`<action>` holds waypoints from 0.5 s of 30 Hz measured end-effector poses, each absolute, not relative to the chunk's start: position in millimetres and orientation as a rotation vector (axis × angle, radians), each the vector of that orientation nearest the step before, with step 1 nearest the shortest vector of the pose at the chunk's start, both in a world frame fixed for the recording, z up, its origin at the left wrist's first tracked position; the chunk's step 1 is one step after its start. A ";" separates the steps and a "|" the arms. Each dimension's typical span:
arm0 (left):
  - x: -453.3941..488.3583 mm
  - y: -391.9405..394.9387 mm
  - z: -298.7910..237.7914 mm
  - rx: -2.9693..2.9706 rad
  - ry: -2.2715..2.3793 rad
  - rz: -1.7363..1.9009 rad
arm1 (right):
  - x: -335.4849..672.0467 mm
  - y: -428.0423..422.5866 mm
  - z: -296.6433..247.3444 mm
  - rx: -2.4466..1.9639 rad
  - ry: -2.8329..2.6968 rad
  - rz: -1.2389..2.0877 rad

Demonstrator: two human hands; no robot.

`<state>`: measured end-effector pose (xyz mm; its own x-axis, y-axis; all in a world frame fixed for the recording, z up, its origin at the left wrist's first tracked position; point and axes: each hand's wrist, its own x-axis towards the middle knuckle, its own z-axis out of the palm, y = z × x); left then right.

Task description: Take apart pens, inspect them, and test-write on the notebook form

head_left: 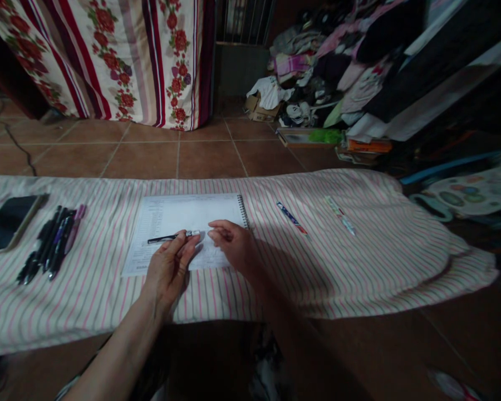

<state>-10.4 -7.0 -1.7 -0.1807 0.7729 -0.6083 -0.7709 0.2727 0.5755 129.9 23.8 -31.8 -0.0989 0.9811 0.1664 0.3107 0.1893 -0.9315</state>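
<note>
The person's left hand [166,272] and right hand [236,246] are bare, as are the slender, tapering forearms [119,342]. Below the counter's [384,262] near edge, dark cloth [268,362] with pale patches shows, apparently clothing, too blurred to make out.

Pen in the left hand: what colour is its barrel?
The pen looks black, with a pale end past the fingertips; the head view shows it.

I have room between the pens [60,236] and notebook [192,210]; rightward, 2 patterned strips [292,218] obstruct me.
</note>
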 end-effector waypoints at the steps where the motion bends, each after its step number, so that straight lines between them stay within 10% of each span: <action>1: -9.8 -6.9 -2.1 0.009 1.086 1.373 | 127.9 22.3 -31.7 -1.243 -1.614 0.942; 15: -7.1 -14.1 0.3 0.235 1.138 1.285 | 125.5 16.2 -20.7 -1.206 -1.664 0.775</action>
